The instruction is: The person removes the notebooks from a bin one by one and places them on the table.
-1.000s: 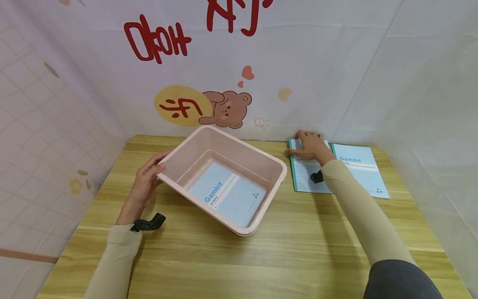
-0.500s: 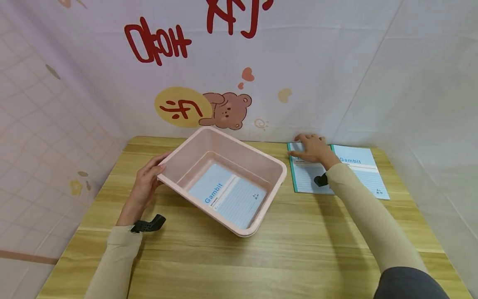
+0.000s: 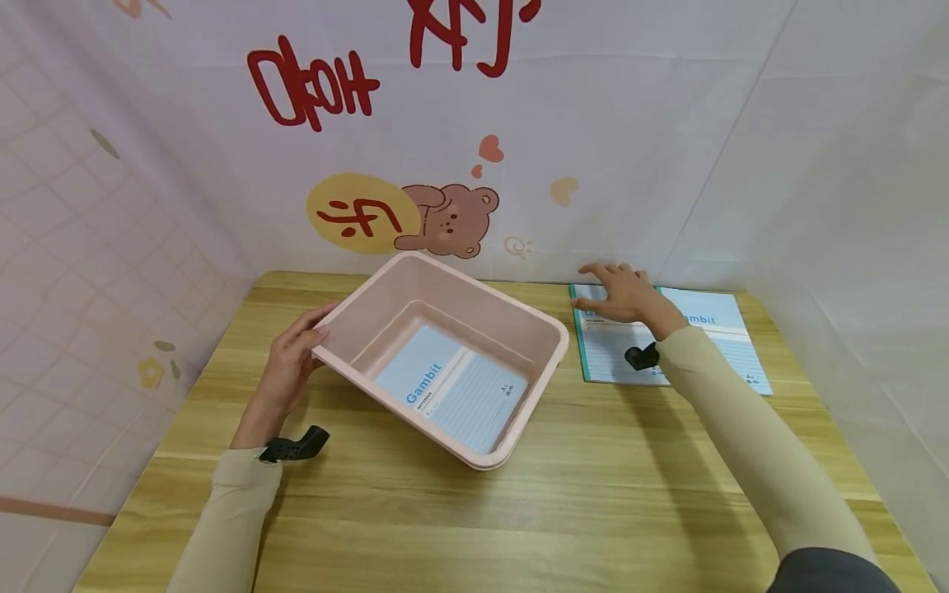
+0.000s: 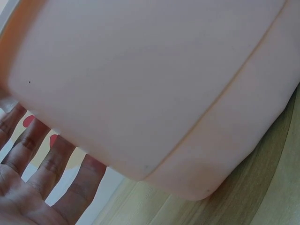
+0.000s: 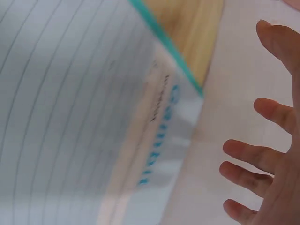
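Observation:
A pink plastic basin point(image 3: 437, 284) stands left of the middle of the table, its left end apparently raised. My left hand point(image 3: 289, 358) grips its left corner, thumb over the rim and fingers point(image 4: 84, 183) along the outside. Inside the basin lies a blue-and-white Gambit notebook point(image 3: 460, 391). My right hand point(image 3: 623, 295) hovers with spread fingers over a second notebook point(image 3: 615, 358), and a gap shows between them in the right wrist view. That notebook has a teal spine point(image 5: 164, 40). A third notebook point(image 3: 722, 333) lies beside it on the right, partly behind my forearm.
The wooden table point(image 3: 415, 527) carries the basin and notebooks. A white printed cloth point(image 3: 630, 123) with red lettering and a bear rises behind the table's back edge, and pale curtains close off both sides. Dark wrist devices point(image 3: 296, 445) sit on both wrists.
My right hand has lifted slightly off the second notebook, and the right forearm has shifted to the right. The left hand and the basin keep their place.

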The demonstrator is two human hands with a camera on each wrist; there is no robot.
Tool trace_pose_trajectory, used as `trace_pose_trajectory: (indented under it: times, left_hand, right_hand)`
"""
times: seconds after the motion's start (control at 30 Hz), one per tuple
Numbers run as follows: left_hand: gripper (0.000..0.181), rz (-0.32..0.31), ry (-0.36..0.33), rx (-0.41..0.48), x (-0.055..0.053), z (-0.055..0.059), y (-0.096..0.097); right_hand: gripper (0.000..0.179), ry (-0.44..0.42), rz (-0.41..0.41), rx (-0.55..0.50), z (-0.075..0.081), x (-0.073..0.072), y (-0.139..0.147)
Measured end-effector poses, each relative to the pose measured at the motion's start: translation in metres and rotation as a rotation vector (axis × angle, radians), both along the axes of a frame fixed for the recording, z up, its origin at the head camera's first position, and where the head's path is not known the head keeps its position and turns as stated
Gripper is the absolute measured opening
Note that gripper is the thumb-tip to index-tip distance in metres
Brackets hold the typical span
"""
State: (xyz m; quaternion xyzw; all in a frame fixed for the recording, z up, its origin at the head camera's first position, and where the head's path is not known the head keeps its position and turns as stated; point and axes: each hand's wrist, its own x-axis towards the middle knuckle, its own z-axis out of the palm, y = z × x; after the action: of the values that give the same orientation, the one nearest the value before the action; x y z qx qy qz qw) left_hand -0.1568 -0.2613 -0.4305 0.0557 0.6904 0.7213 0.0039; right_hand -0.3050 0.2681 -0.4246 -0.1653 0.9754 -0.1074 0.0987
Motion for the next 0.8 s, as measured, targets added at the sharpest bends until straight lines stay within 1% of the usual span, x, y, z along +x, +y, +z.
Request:
trace_pose_trajectory:
  times: [0.17, 0.4, 0.5, 0.63, 0.8]
  left_hand:
    - [0.041, -0.001, 0.002, 0.003, -0.001, -0.001, 0.000]
    - [0.041, -0.004, 0.000, 0.015, -0.003, -0.001, 0.000]
    - [0.041, -0.001, 0.003, 0.017, -0.004, -0.001, 0.000]
    - [0.041, -0.002, 0.004, 0.013, -0.005, -0.002, 0.000]
    - [0.040, 0.000, -0.001, 0.012, -0.004, -0.002, 0.000]
  right_hand:
    - [0.076, 0.007, 0.035, -0.021, 0.013, 0.005, -0.007]
    - [0.080, 0.060, 0.069, -0.048, 0.039, 0.010, -0.018]
    - [0.082, 0.095, 0.086, -0.059, 0.049, 0.012, -0.022]
    - [0.086, 0.144, 0.099, -0.074, 0.056, 0.016, -0.028]
    - [0.087, 0.191, 0.115, -0.110, 0.062, 0.020, -0.037]
